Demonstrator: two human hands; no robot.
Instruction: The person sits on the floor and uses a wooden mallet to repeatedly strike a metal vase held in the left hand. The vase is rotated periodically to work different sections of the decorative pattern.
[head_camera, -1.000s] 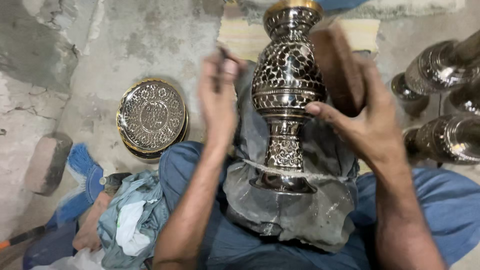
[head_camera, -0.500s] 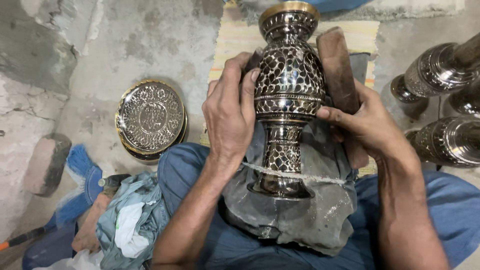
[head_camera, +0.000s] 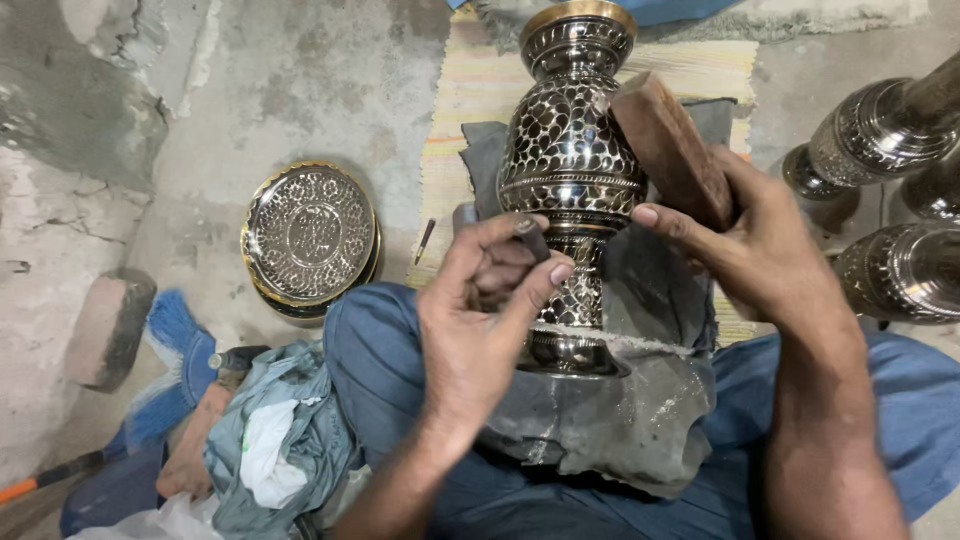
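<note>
Glossy engraved metal vase (head_camera: 572, 170), matt wooden block (head_camera: 672, 150), rough concrete floor (head_camera: 280, 90).

The light was soft, even and fairly bright; shadows under my hands stayed faint. Small highlights glinted on the tall engraved silver-and-black metal vase (head_camera: 572, 170) and the round embossed metal plate (head_camera: 308, 236). Focus was sharp mid-frame, while the edges bent outward and softened slightly.

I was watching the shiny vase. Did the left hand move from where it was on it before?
Yes. The left hand slid down the vase, from its round belly to the narrow stem, now pinching a small dark tool. The engraved plate on the floor stayed put.
</note>
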